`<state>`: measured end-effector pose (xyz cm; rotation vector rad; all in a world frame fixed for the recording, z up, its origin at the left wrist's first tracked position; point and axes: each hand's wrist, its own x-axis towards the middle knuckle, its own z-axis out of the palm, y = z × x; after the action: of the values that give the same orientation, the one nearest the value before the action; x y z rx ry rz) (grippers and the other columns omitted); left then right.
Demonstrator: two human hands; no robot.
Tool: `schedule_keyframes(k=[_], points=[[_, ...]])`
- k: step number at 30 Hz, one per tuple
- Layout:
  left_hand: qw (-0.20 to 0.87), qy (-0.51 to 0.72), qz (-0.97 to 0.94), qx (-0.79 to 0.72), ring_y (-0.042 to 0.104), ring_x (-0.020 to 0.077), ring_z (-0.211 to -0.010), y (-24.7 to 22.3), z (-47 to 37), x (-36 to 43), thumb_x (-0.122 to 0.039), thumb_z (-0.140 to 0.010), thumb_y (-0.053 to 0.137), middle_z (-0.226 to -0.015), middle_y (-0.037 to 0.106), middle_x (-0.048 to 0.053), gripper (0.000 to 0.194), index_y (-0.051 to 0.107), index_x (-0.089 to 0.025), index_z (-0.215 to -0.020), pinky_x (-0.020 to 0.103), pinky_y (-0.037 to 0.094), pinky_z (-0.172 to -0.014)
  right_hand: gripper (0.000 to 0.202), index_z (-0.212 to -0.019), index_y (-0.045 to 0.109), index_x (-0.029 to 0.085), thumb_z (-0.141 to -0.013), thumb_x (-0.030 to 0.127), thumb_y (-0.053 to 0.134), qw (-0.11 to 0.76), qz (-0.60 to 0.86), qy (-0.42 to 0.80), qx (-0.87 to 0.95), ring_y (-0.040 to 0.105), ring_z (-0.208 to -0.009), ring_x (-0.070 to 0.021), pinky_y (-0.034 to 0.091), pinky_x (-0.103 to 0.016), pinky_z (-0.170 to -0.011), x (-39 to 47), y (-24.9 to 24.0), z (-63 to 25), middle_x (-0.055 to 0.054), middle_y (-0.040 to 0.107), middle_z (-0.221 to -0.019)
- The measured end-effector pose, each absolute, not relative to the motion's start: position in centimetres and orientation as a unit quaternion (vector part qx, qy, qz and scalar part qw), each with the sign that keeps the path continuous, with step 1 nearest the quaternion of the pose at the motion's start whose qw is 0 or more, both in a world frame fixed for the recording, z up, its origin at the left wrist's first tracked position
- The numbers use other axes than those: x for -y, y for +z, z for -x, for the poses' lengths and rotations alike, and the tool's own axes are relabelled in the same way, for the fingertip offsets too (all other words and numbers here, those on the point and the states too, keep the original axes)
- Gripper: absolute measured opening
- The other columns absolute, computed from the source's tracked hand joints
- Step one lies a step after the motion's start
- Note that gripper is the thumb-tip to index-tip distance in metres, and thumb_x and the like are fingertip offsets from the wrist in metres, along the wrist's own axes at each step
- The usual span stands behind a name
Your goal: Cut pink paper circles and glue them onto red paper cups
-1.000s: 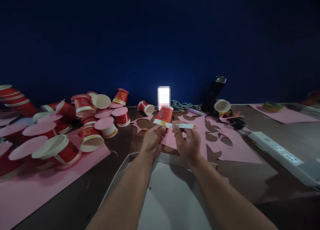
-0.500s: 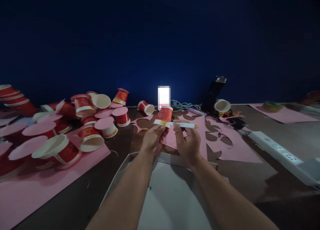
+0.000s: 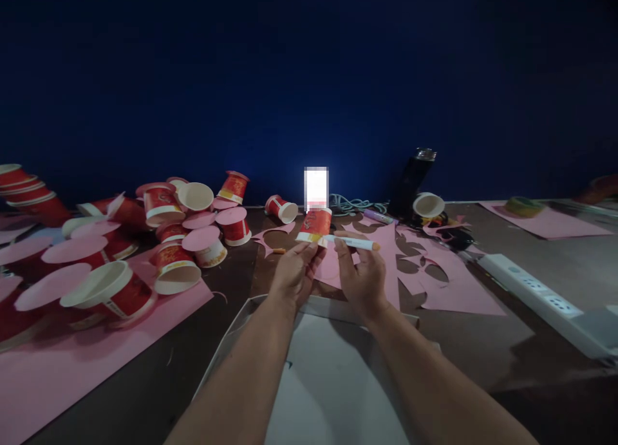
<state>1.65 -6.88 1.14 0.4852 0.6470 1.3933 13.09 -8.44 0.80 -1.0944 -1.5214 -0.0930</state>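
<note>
A red paper cup with a pale rim is held near the centre by my left hand, thumb and fingers closed on its lower edge. My right hand grips a white marker with an orange end, pointing left. The marker's tip is at the cup's rim, close to my left fingers. Beneath the hands lie a pink sheet and the far edge of an open white box.
Many red cups, several with pink discs, crowd the left over pink paper. Cut pink scraps, a dark bottle, a cup on its side and a white power strip are on the right.
The cup has tilted and lowered very slightly, and the marker's orange end has shifted a little left and down. Both hands keep their holds.
</note>
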Motion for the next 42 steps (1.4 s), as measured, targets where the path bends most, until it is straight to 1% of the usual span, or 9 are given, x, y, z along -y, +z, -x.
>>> schedule_keyframes(k=[2,9,13,18,24,29,33,38,42], points=[[0.696,0.624,-0.207,-0.289,0.060,0.0080,-0.072,1.18,-1.57,6.88,-0.004,-0.071,0.065,-0.075,0.065,0.004,0.006,0.066,-0.010,-0.069,0.022,0.051,-0.080,0.019,-0.095,0.066,0.019,-0.090,0.031,0.052,0.588,0.475,-0.033,0.654,0.063,-0.076,-0.0172,0.050,-0.033,-0.075,8.42,0.74,-13.08,-0.006,0.071,-0.088],[0.699,0.625,-0.191,-0.290,0.061,0.0082,-0.070,1.24,-1.48,6.86,-0.002,-0.072,0.064,-0.074,0.065,0.004,0.008,0.066,-0.010,-0.070,0.025,0.051,-0.084,0.019,-0.094,0.066,0.019,-0.089,0.031,0.052,0.589,0.470,-0.020,0.657,0.063,-0.075,-0.0168,0.049,-0.032,-0.075,8.46,0.65,-13.04,-0.006,0.071,-0.088],[0.701,0.625,-0.187,-0.288,0.061,0.0084,-0.071,1.32,-1.51,6.89,-0.002,-0.074,0.061,-0.075,0.066,0.004,0.009,0.066,-0.009,-0.072,0.025,0.051,-0.085,0.019,-0.094,0.066,0.019,-0.090,0.031,0.052,0.598,0.467,-0.033,0.650,0.064,-0.080,-0.0177,0.049,-0.033,-0.076,8.45,0.65,-13.07,-0.007,0.070,-0.090],[0.702,0.625,-0.180,-0.289,0.061,0.0072,-0.068,1.42,-1.48,6.94,0.001,-0.077,0.056,-0.075,0.066,0.004,0.015,0.066,-0.009,-0.071,0.023,0.052,-0.081,0.018,-0.095,0.066,0.020,-0.090,0.030,0.052,0.587,0.463,-0.012,0.664,0.064,-0.079,-0.0173,0.049,-0.032,-0.077,8.51,0.75,-13.11,-0.006,0.071,-0.091],[0.704,0.624,-0.176,-0.290,0.062,0.0085,-0.071,1.33,-1.44,6.89,-0.001,-0.074,0.062,-0.075,0.066,0.005,0.009,0.065,-0.009,-0.072,0.023,0.052,-0.081,0.018,-0.095,0.065,0.019,-0.090,0.030,0.052,0.593,0.469,-0.045,0.653,0.064,-0.077,-0.0171,0.049,-0.033,-0.077,8.43,0.72,-13.06,-0.006,0.071,-0.089],[0.702,0.626,-0.171,-0.293,0.062,0.0079,-0.069,1.49,-1.42,6.89,0.000,-0.077,0.058,-0.072,0.065,0.004,0.013,0.065,-0.009,-0.069,0.023,0.054,-0.079,0.020,-0.096,0.066,0.019,-0.090,0.032,0.052,0.590,0.471,-0.041,0.654,0.065,-0.083,-0.0186,0.050,-0.034,-0.078,8.37,0.79,-13.11,-0.008,0.071,-0.093],[0.701,0.626,-0.172,-0.297,0.062,0.0077,-0.068,1.48,-1.39,6.92,0.000,-0.078,0.056,-0.071,0.065,0.004,0.016,0.065,-0.009,-0.069,0.024,0.054,-0.080,0.020,-0.095,0.066,0.019,-0.090,0.032,0.052,0.593,0.469,-0.040,0.653,0.065,-0.080,-0.0185,0.050,-0.034,-0.077,8.32,0.90,-13.17,-0.008,0.071,-0.091],[0.705,0.622,-0.173,-0.293,0.062,0.0081,-0.069,1.44,-1.36,6.85,0.000,-0.078,0.056,-0.074,0.067,0.005,0.015,0.066,-0.009,-0.071,0.025,0.054,-0.083,0.019,-0.095,0.067,0.020,-0.089,0.031,0.053,0.591,0.467,-0.045,0.656,0.065,-0.085,-0.0188,0.050,-0.034,-0.080,8.36,0.84,-13.05,-0.007,0.071,-0.092],[0.705,0.621,-0.172,-0.296,0.062,0.0079,-0.068,1.47,-1.35,6.82,0.001,-0.075,0.059,-0.074,0.067,0.004,0.013,0.065,-0.010,-0.071,0.025,0.054,-0.082,0.019,-0.092,0.067,0.019,-0.089,0.032,0.053,0.587,0.477,-0.011,0.654,0.065,-0.078,-0.0181,0.050,-0.034,-0.077,8.43,0.64,-12.96,-0.006,0.071,-0.086]])
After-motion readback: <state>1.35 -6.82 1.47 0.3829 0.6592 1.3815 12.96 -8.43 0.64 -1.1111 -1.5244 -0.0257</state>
